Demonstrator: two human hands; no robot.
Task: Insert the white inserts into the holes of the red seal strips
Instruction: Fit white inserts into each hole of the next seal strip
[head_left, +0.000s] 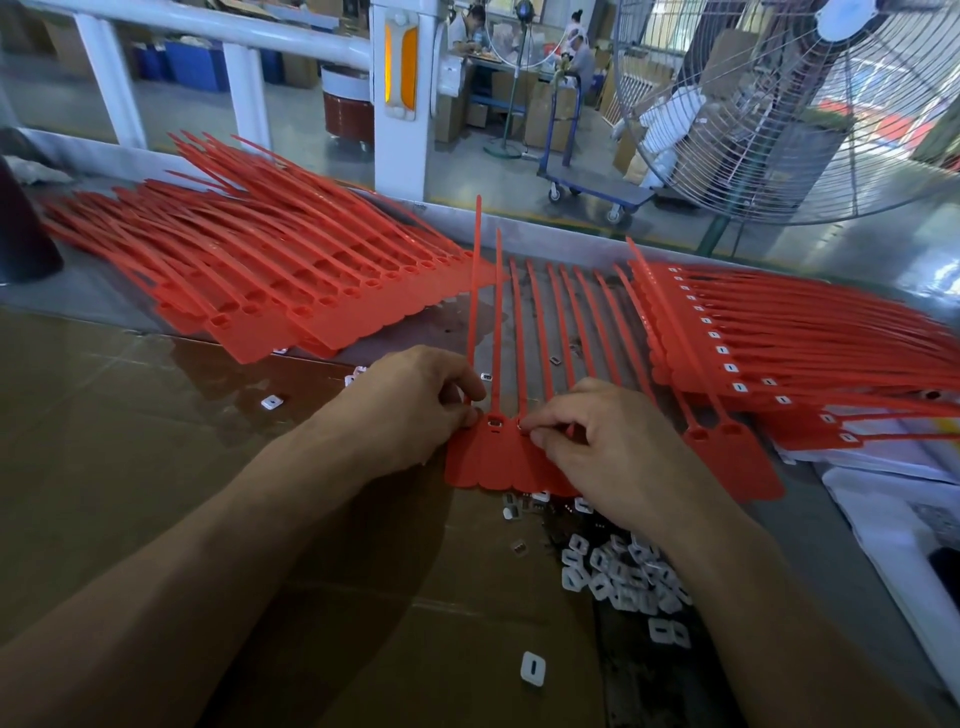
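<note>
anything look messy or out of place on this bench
A few white inserts have strayed from the main pile: one lies alone near the bottom, another left of the left hand. In the strip sheet being worked, the leftmost strip lifts above its neighbours. Nothing looks damaged.

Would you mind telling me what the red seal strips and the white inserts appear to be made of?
Red seal strips: probably moulded plastic, matte with slight sheen; their thin tails flex and curve. White inserts: likely hard plastic, smooth and identically shaped; any inner part is too small to tell.
</note>
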